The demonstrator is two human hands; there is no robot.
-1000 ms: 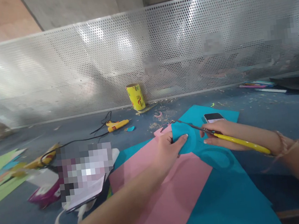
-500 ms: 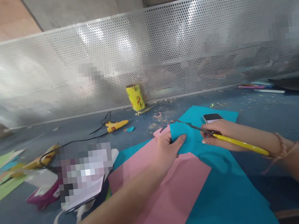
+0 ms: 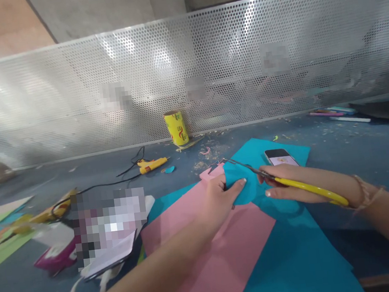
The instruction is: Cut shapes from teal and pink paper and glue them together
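Between the thumb and fingers of my left hand (image 3: 223, 196) is a small piece of blue paper (image 3: 240, 185) with a curved edge. My right hand (image 3: 283, 185) is closed around yellow-handled scissors (image 3: 300, 186), gripped near the pivot with a handle lying back along the wrist. The metal blades point up and left, at the upper edge of the blue piece. Whether the paper sits between the blades I cannot tell. Under both hands lie a pink sheet (image 3: 224, 255) and larger blue sheets (image 3: 287, 257).
A phone (image 3: 282, 157) rests on the blue sheets behind my right hand. Farther back stand a yellow roll (image 3: 176, 128) and a yellow glue gun (image 3: 152, 165) with a black cord. At left are a propped device (image 3: 113, 253) and coloured paper (image 3: 3, 252). A perforated metal screen (image 3: 144, 76) borders the table.
My right hand and the scissors have shifted slightly left and down, showing more of the phone. The blue piece has turned a little in my left hand.
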